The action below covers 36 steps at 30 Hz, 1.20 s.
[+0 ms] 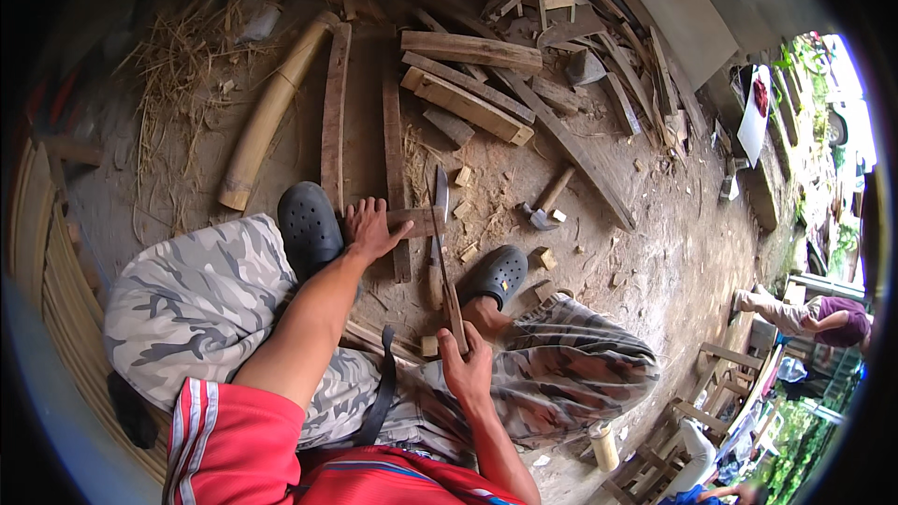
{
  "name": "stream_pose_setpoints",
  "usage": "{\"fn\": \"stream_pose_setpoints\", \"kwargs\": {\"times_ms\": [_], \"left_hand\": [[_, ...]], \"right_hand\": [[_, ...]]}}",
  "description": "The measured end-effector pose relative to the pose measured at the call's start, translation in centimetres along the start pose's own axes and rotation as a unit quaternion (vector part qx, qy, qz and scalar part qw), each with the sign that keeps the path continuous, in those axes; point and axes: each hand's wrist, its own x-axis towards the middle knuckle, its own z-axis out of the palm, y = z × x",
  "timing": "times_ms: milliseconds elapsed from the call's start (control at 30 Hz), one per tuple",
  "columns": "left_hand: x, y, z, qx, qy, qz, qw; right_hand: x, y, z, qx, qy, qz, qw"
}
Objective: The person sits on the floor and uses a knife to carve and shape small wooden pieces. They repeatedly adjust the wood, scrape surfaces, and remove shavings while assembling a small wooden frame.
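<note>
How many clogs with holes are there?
2: the left clog, beside the left hand; the right clog, above the right hand in the picture. Others may be hidden.

Left arm (pixel 309 327) extended, left hand (pixel 369 230) palm down, thumb (pixel 402 228) splayed, right forearm (pixel 500 440) angled inward, right hand (pixel 468 369) curled closed

Daylight (pixel 862 84) glares from the right, softly lighting the floor (pixel 678 210), with dark, bent, blurry edges.

A bamboo pole (pixel 281 110) lies beside loose straw (pixel 178 84); a pale board (pixel 686 21) leans near scrap wood (pixel 572 31).
</note>
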Motion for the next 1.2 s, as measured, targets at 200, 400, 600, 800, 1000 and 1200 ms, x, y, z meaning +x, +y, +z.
{"fn": "stream_pose_setpoints", "kwargs": {"times_ms": [200, 400, 600, 800, 1000, 1200], "left_hand": [[-0.7, 2.4, 3.5, -0.058, 0.109, -0.039, 0.992], [1.7, 3.1, 4.8, -0.043, 0.127, -0.09, 0.987], [1.9, 2.3, 4.6, 0.007, 0.196, -0.021, 0.98], [2.1, 2.8, 4.5, -0.022, 0.221, -0.029, 0.975], [1.8, 3.3, 3.6, -0.022, 0.176, -0.059, 0.982], [1.9, 3.2, 2.7, 0.077, 0.143, -0.028, 0.986]], "right_hand": [[0.6, 2.1, -0.2, -0.009, 0.004, -0.009, 1.0], [0.9, 3.0, 0.1, -0.021, 0.032, -0.059, 0.998], [0.6, 3.6, 0.1, -0.067, 0.0, -0.044, 0.997], [0.2, 3.5, 0.3, -0.047, 0.047, -0.01, 0.998], [0.8, 3.6, 0.3, -0.012, 0.064, -0.083, 0.994], [0.2, 2.5, -0.9, -0.014, 0.039, -0.058, 0.997]]}}
